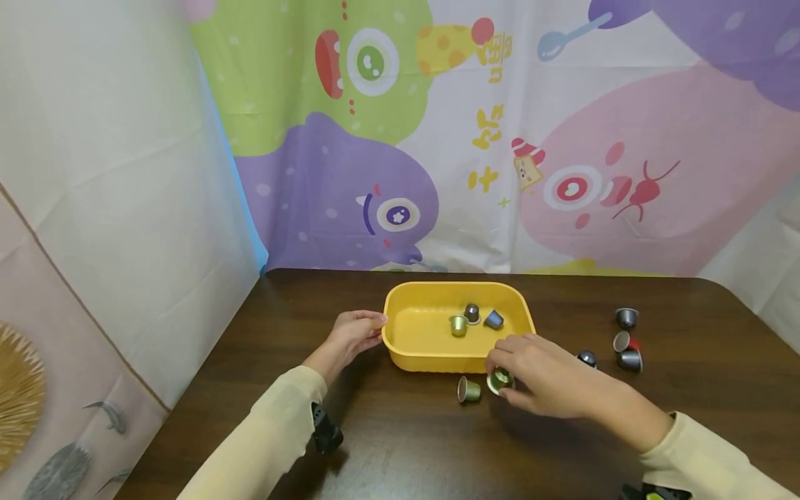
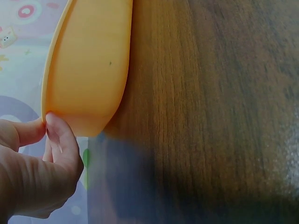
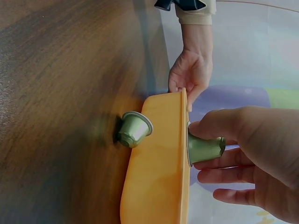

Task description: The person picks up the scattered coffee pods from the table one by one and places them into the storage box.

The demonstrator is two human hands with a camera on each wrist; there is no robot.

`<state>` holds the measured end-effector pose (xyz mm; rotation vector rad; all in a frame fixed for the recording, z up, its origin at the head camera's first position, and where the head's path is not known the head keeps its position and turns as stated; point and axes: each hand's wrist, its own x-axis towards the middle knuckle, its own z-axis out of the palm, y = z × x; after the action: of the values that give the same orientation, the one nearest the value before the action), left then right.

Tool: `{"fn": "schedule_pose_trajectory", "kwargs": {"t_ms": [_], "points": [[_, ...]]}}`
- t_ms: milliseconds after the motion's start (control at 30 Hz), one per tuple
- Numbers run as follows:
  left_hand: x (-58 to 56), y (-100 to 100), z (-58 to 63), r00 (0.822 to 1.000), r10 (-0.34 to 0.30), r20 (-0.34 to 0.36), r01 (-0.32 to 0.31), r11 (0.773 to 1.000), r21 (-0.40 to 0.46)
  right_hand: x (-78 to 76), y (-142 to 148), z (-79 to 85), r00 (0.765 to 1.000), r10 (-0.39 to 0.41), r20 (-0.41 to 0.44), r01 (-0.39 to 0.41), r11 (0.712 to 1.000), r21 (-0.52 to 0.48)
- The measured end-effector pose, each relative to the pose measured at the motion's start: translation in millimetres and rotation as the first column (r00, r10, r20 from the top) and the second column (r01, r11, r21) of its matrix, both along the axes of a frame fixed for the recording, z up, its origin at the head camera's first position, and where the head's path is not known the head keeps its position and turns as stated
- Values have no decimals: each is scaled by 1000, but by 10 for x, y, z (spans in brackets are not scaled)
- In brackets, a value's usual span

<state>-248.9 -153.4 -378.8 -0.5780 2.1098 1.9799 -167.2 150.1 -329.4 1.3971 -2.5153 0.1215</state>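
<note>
My left hand (image 1: 350, 335) pinches the left end of a yellow plastic tray (image 1: 425, 363) at its rim, thumb and fingertips on either side of the wall. Between the thumb and fingers of my right hand (image 1: 546, 375) is a green coffee capsule (image 3: 205, 150), held at the tray's front right. Another green coffee capsule (image 1: 469, 390) lies on its side on the table just in front of the tray. Inside the tray are a gold-green capsule (image 1: 459, 326), a dark capsule (image 1: 472, 312) and a blue capsule (image 1: 494, 319).
On the dark wooden table (image 1: 400, 444), right of the tray, lie a grey capsule (image 1: 627, 318), a red capsule (image 1: 625, 342) and a dark blue capsule (image 1: 630, 360). Another dark capsule (image 1: 587, 357) shows partly behind my right wrist. A cartoon-print curtain (image 1: 350, 187) hangs behind the table.
</note>
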Motion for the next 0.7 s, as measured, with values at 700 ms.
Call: {"fn": "schedule_pose_trajectory", "kwargs": {"t_ms": [700], "points": [[-11, -28, -39, 1000, -10, -26, 10, 1000, 6, -164, -13, 147, 996, 20, 90, -22, 1000, 20]]}}
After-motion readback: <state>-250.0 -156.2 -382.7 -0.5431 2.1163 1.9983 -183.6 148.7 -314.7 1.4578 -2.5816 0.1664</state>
